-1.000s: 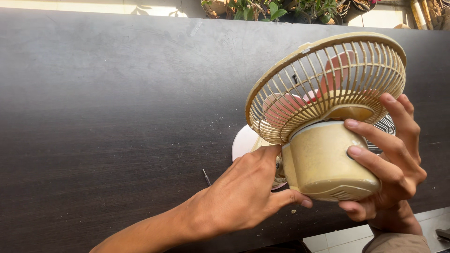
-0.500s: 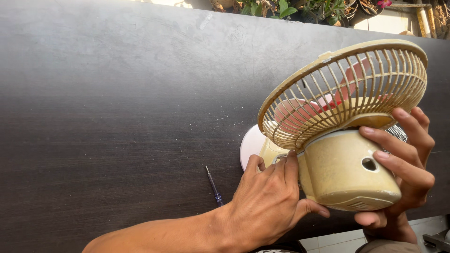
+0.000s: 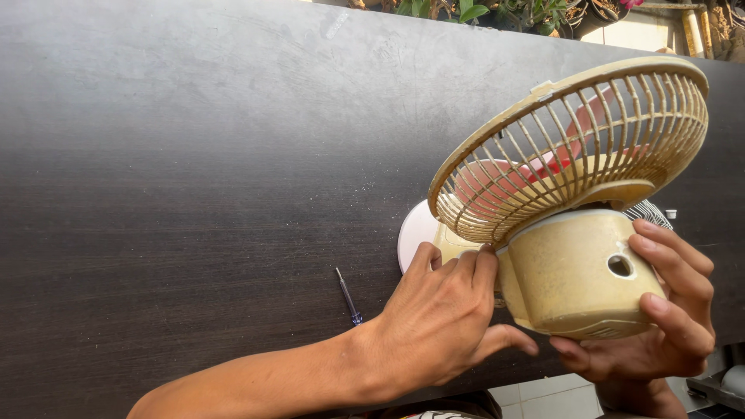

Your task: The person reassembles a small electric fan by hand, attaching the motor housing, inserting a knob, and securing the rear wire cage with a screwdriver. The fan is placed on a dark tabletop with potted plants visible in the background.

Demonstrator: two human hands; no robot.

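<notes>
White disc [image 3: 415, 233] mostly hidden behind fan [image 3: 574, 202]; perhaps base.

Left hand [image 3: 442, 318] palm down, fingers curled forward, thumb splayed, right hand [image 3: 660, 310] cupped upward, fingers wrapped

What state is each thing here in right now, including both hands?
Yellowed plastic table fan: tilted, lifted off the table, grille on.
Red fan blades: inside the grille.
Small screwdriver: lying untouched on dark wooden table.
Left hand: touching the fan's neck.
Right hand: gripping the motor housing.
</notes>
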